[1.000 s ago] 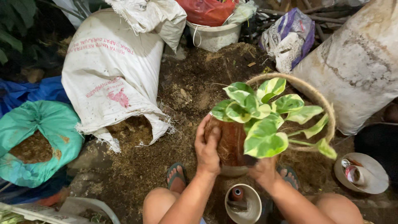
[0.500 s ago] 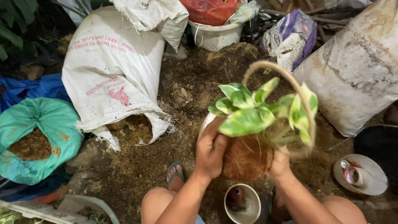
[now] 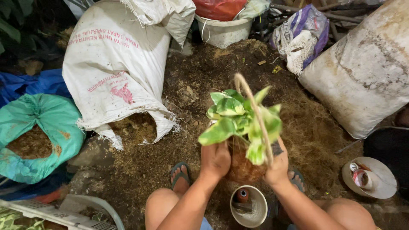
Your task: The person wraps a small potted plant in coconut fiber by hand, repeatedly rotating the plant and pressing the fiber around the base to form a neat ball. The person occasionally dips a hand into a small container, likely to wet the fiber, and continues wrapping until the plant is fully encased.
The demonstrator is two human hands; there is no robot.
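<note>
Both hands hold a small round brown planter [image 3: 243,167] with a looped rope handle [image 3: 254,114] and a green-and-yellow leafy plant [image 3: 238,121] growing out of it. My left hand [image 3: 215,159] grips the planter's left side, my right hand [image 3: 277,165] its right side. The planter is lifted above the soil-covered ground, its handle seen nearly edge-on. Directly below it, between my knees, stands a small white pot [image 3: 249,206] with something dark and red inside.
A white sack [image 3: 115,72] lies open at left, spilling brown fibre. A teal bag [image 3: 36,136] of soil sits far left, a large grey sack [image 3: 366,72] at right, a white bucket [image 3: 223,30] at the back, a white dish [image 3: 370,179] lower right.
The planter has turned in my hands: the rope handle, first a wide loop, now appears edge-on. The leaves have swung left and the hands shifted slightly lower.
</note>
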